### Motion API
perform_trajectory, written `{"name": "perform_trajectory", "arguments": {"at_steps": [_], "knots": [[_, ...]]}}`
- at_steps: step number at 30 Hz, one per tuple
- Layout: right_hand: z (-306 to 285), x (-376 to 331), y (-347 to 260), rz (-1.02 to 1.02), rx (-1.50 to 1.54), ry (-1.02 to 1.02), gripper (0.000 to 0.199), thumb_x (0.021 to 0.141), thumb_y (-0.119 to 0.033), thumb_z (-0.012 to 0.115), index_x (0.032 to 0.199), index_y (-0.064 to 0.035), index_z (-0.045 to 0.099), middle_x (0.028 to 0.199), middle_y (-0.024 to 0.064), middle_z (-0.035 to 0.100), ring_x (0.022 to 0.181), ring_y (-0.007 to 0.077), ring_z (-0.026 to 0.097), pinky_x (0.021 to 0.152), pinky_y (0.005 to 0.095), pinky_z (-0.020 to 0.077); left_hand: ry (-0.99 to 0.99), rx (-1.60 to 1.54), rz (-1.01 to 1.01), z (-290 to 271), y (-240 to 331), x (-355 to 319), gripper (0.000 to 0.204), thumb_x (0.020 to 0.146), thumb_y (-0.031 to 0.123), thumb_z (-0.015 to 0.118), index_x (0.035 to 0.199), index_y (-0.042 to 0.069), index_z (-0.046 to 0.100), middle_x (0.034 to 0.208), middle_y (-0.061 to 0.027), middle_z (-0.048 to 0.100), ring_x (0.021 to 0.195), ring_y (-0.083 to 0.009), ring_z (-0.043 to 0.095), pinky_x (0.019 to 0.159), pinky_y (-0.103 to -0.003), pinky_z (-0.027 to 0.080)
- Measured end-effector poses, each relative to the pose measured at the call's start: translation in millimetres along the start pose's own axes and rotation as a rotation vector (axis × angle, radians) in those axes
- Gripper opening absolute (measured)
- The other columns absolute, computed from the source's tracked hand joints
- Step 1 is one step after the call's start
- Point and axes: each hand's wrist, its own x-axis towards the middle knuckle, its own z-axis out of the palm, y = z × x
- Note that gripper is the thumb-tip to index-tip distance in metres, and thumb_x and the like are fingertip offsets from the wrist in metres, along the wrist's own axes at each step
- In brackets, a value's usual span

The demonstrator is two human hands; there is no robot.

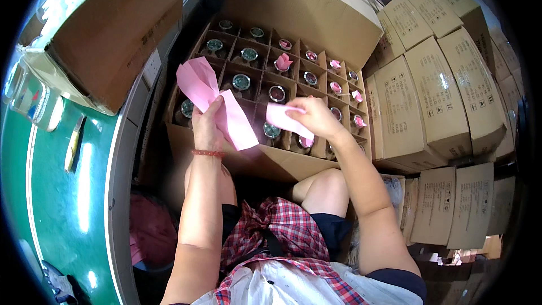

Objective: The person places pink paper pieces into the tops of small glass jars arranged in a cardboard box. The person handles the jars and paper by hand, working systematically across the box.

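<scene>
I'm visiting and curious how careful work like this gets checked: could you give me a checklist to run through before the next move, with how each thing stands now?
1. Left hand has a grip on its pink paper: ok, pinched near the middle.
2. Right hand holds a separate pink sheet: ok.
3. Divided carton open: ok, its far flap stands up.
4. Pink paper showing in every glass vessel: not ok, several toward the left show none.
5. Utility knife clear of the hands: ok, on the green tabletop at left.
6. Glass free of chips: cannot tell, too small.
</scene>
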Motion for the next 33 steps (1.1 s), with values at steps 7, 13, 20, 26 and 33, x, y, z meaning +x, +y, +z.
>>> {"name": "perform_trajectory", "arguments": {"at_steps": [7,13,20,26,33], "knots": [[48,18,1,-0.037,-0.665,-0.198,0.016,0.078,-0.018,0.057,0.083,-0.0049,0.065,0.081,0.0165,0.065,0.077,0.0366,0.064,0.064,0.0479,0.051,-0.044,-0.002,-0.025,0,-5,0,0.038,0.081,0.001,0.066,0.116,0.0,0.05,0.104,-0.0092,0.062,0.095,-0.0193,0.061,0.085,-0.031,0.049],[73,27,-2,-0.047,-0.631,-0.077,0.026,0.077,-0.016,0.059,0.095,0.0019,0.054,0.075,0.0207,0.064,0.072,0.0366,0.065,0.061,0.0477,0.0511,-0.032,-0.038,-0.013,-6,-6,8,0.038,0.079,-0.002,0.066,0.114,0.0,0.051,0.103,-0.0099,0.062,0.093,-0.0193,0.062,0.084,-0.031,0.049],[67,-18,3,-0.211,-0.45,0.219,0.013,0.083,-0.019,0.058,0.087,-0.0064,0.06,0.092,0.0089,0.062,0.092,0.0292,0.058,0.085,0.0443,0.045,0.007,-0.05,0.026,-7,-7,9,0.04,0.08,0.001,0.065,0.116,0.0,0.049,0.106,-0.0087,0.059,0.098,-0.0191,0.059,0.086,-0.031,0.048],[101,-14,26,-0.205,-0.577,0.125,0.024,0.085,-0.029,0.059,0.084,-0.007,0.069,0.093,0.005,0.065,0.11,0.027,0.051,0.103,0.0556,0.0223,0.01,-0.072,0.038,-8,-8,12,0.04,0.08,0.001,0.064,0.116,-0.001,0.048,0.105,-0.008,0.059,0.097,-0.0193,0.058,0.086,-0.032,0.048],[94,-10,-74,-0.407,-0.128,0.313,0.086,0.066,-0.029,0.079,0.135,-0.004,0.033,0.139,0.0204,0.035,0.125,0.037,0.039,0.105,0.0453,0.0328,0.059,0.004,0.063,-9,-5,5,0.038,0.081,-0.004,0.061,0.116,-0.002,0.049,0.104,-0.0121,0.06,0.091,-0.0205,0.061,0.08,-0.031,0.051]]}}
